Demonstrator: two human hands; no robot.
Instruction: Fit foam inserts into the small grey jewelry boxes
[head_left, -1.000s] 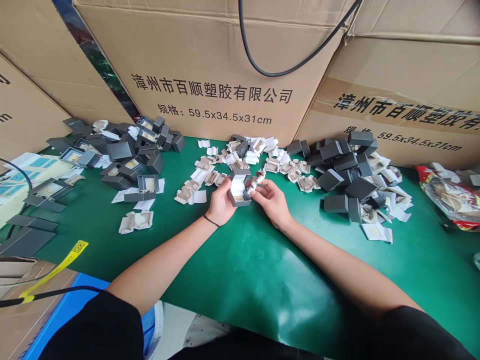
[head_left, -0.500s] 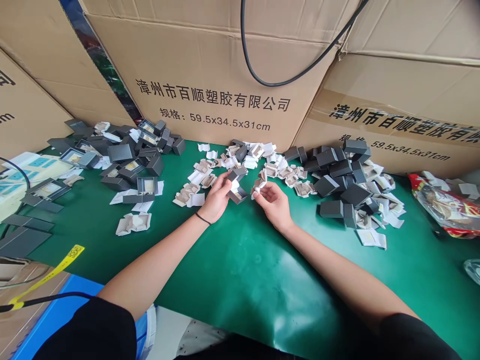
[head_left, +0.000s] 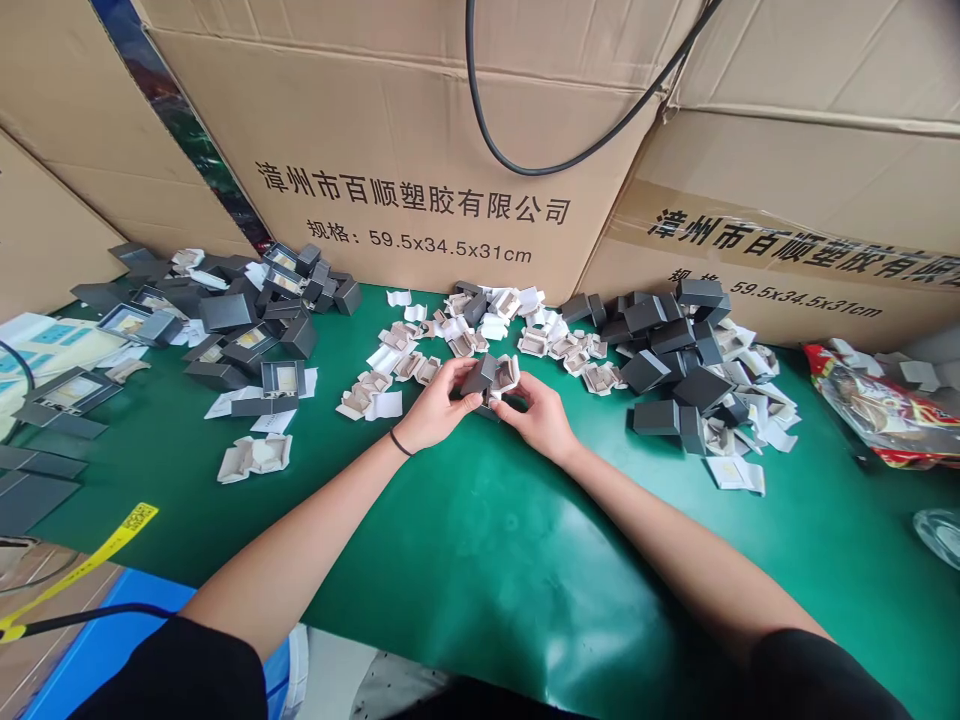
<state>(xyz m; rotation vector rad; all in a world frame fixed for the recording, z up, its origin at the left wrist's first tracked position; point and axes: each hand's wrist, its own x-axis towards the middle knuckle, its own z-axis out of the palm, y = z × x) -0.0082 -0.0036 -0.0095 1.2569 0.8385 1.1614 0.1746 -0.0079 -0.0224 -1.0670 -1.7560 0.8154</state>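
Observation:
In the middle of the head view, my left hand (head_left: 439, 408) is closed around a small dark grey hinged box (head_left: 478, 377) with its lid raised. My right hand (head_left: 541, 415) pinches a folded white-and-grey cardboard insert (head_left: 507, 374) against the open side of that box. The two hands nearly meet, and their fingers cover much of the box's lower part. Just beyond them lie several loose cardboard inserts (head_left: 587, 350). To the left of my left hand, another insert (head_left: 255, 456) lies alone on the green table (head_left: 450, 560).
Dark boxes are heaped at the left (head_left: 229, 312) and at the right (head_left: 660, 340), with white papers among them. Large cardboard cartons (head_left: 420, 130) wall off the back. A black cable (head_left: 517, 165) hangs in front. A red-and-clear plastic bag (head_left: 877, 410) lies far right.
My right hand has brought the cardboard insert left to the box, so the hands are now together. The box has turned in my left hand. The whole view has shifted slightly.

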